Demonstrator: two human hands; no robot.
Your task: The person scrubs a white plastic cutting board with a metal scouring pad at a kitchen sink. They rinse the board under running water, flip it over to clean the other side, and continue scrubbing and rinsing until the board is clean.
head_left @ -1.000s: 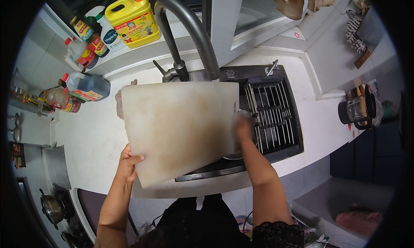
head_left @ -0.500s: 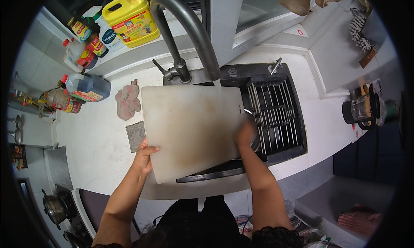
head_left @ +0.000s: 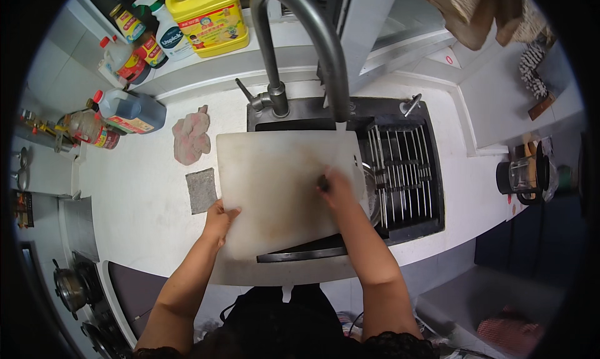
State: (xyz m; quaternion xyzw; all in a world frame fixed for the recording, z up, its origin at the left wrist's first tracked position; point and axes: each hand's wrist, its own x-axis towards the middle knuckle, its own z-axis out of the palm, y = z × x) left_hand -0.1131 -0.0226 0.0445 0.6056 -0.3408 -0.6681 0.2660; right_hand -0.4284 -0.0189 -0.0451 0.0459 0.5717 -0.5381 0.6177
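A large white cutting board (head_left: 269,171) with brownish stains lies over the left part of the black sink (head_left: 431,224). My left hand (head_left: 219,223) grips its near left edge, thumb on top. On the board's right half is my right hand (head_left: 339,190), smeared by motion, its fingers closed round a small dark object (head_left: 322,183) whose kind I cannot make out. The grey gooseneck faucet (head_left: 337,78) ends above the board's far right, and a pale stream of water shows under its spout. Part of a round metal vessel (head_left: 372,203) shows beyond the board's right edge.
A metal drying rack (head_left: 400,174) spans the sink's right side. Left of the board lie a grey scouring pad (head_left: 201,191) and a pinkish rag (head_left: 192,137). A yellow jug (head_left: 212,21) and several bottles stand behind; a glass-jar blender (head_left: 525,174) is far right.
My right hand has moved from the board's right edge onto its surface, and a dark object now shows in it. The left hand keeps its hold; the whole view has shifted slightly.
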